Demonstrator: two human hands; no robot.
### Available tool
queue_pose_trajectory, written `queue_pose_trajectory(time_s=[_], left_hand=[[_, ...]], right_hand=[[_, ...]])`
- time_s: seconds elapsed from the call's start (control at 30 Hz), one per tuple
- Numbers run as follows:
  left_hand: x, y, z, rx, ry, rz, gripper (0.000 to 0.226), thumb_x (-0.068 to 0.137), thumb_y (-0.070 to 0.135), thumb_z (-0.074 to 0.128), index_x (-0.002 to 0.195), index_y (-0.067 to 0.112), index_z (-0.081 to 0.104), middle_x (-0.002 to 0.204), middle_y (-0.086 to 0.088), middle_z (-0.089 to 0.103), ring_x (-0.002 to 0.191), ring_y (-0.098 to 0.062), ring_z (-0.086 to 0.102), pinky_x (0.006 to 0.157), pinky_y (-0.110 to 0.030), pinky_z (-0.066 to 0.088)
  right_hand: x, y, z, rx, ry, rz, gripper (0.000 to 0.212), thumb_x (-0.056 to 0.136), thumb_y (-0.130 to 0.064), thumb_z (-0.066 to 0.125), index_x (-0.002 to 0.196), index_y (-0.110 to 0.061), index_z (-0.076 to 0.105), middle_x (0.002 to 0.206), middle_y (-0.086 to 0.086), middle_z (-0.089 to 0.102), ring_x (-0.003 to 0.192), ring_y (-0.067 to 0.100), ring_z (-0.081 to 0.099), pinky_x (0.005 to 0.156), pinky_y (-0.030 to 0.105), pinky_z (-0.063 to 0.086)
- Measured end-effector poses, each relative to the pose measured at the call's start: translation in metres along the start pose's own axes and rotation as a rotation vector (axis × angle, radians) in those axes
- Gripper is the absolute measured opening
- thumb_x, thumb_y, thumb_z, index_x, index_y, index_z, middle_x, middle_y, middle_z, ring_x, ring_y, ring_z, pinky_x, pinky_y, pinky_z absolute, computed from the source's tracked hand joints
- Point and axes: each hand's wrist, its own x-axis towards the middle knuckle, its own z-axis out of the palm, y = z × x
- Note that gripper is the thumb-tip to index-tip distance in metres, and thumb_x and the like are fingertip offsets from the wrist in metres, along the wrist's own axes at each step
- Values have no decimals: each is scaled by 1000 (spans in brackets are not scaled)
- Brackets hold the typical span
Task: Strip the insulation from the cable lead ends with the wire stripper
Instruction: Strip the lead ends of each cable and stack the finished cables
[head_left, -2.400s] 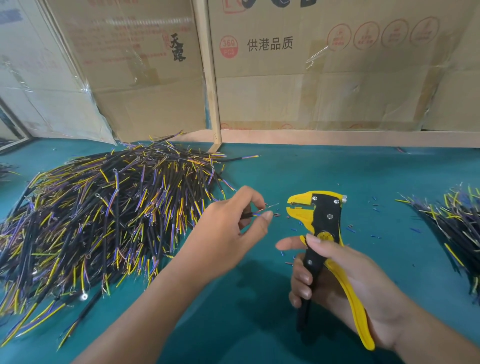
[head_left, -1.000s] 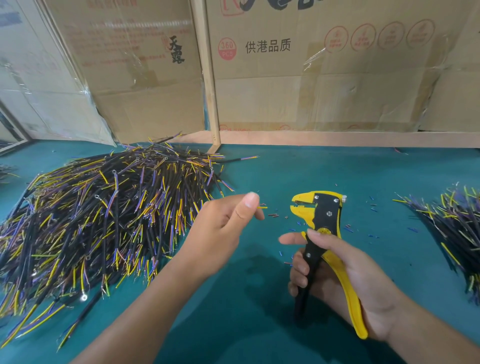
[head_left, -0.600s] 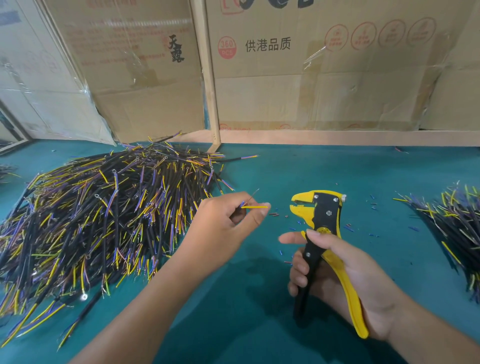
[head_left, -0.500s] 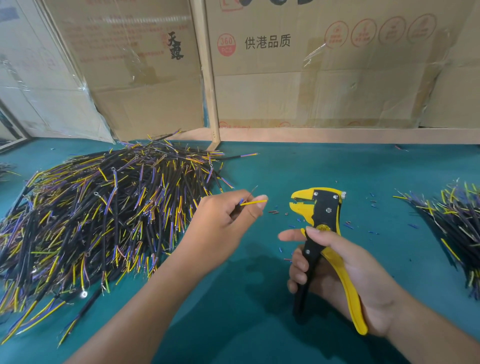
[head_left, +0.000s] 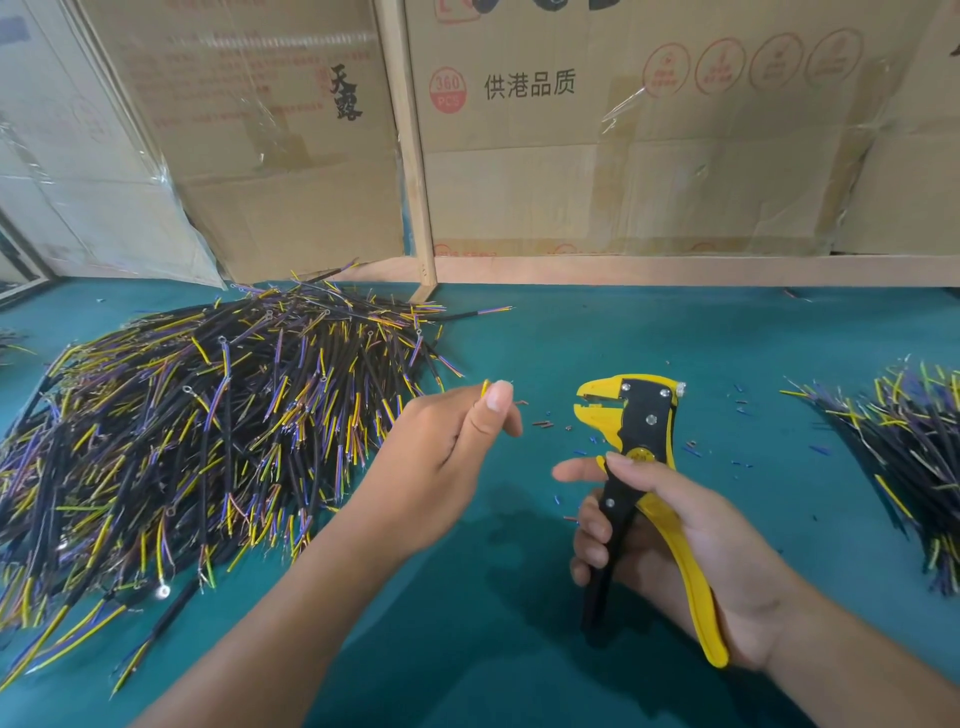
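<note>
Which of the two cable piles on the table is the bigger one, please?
The left cable pile, beside the left hand, is clearly bigger. The right cable pile is smaller and partly cut off by the picture's edge.

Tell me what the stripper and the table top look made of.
Wire stripper: yellow head and one handle look like painted metal or hard plastic, black plate with bright screws looks like metal; cannot tell for sure. Table top: teal, matt, no glare, looks like a rubber or felt mat.
</note>
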Motion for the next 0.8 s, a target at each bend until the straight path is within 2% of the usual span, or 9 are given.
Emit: queue_pose_trajectory(time_s=[0.07, 0.13, 0.23, 0.3, 0.43, 0.53, 0.63, 0.73, 0.8], left_hand=[[1, 0, 0, 18, -1, 30, 64, 98, 69, 24, 83, 20, 63, 62, 8, 38, 56, -9, 35, 54, -21, 28], [1, 0, 0, 42, -6, 44, 63, 98, 67, 34, 79, 13, 62, 60, 5, 36, 55, -9, 32, 52, -18, 26], [4, 1, 0, -6, 9, -31, 25, 91, 45, 62, 82, 21, 62, 58, -5, 36, 53, -13, 28, 49, -20, 26], [5, 3, 2, -197, 24, -136, 5, 88, 27, 60, 90, 23, 64, 62, -1, 38, 52, -11, 30, 48, -20, 28], [9, 5, 1, -751, 57, -317, 19, 92, 11, 53, 96, 12, 72, 68, 0, 49, 55, -13, 40, 46, -23, 38], [8, 4, -1, -929, -14, -355, 26, 101, 18, 48, 107, 5, 69, 72, -6, 62, 59, -15, 53, 54, -26, 50], [7, 3, 1, -905, -40, -374, 34, 97, 31, 51, 101, 8, 75, 70, -8, 65, 62, -17, 56, 57, -29, 52], [7, 9, 6, -926, 9, -399, 35, 88, 40, 54, 91, 16, 79, 68, 2, 58, 57, -10, 46, 49, -22, 38], [10, 15, 9, -1035, 68, -468, 33, 85, 42, 56, 85, 19, 79, 63, 7, 43, 50, -7, 31, 43, -20, 24]], right_hand=[[1, 1, 0, -4, 2, -1, 45, 89, -35, 61, 117, 0, 69, 71, 12, 46, 62, 28, 47, 65, 45, 50], [1, 1, -1, -5, 3, -3, 45, 90, -35, 60, 117, 0, 69, 71, 12, 46, 62, 28, 47, 65, 45, 50], [1, 2, -2, 14, 2, 4, 46, 89, -36, 62, 118, 0, 68, 71, 12, 46, 62, 27, 48, 65, 44, 51], [1, 2, -2, 35, -5, 12, 47, 89, -35, 62, 118, 1, 67, 72, 13, 46, 62, 27, 48, 65, 44, 51], [4, 1, -5, 93, -20, 42, 49, 84, -35, 71, 116, 2, 68, 73, 14, 48, 63, 28, 49, 66, 45, 52], [5, 1, -6, 122, -22, 67, 53, 79, -37, 74, 114, 2, 70, 74, 14, 49, 64, 29, 50, 66, 45, 53], [7, 1, -8, 138, -23, 78, 49, 82, -36, 73, 113, 1, 70, 75, 14, 49, 65, 29, 51, 67, 46, 53], [7, -1, -7, 151, -14, 95, 45, 83, -36, 69, 110, 0, 72, 74, 13, 49, 63, 28, 51, 66, 45, 53], [7, -3, -5, 166, -14, 113, 47, 81, -37, 69, 111, 0, 71, 74, 13, 49, 63, 28, 50, 66, 44, 52]])
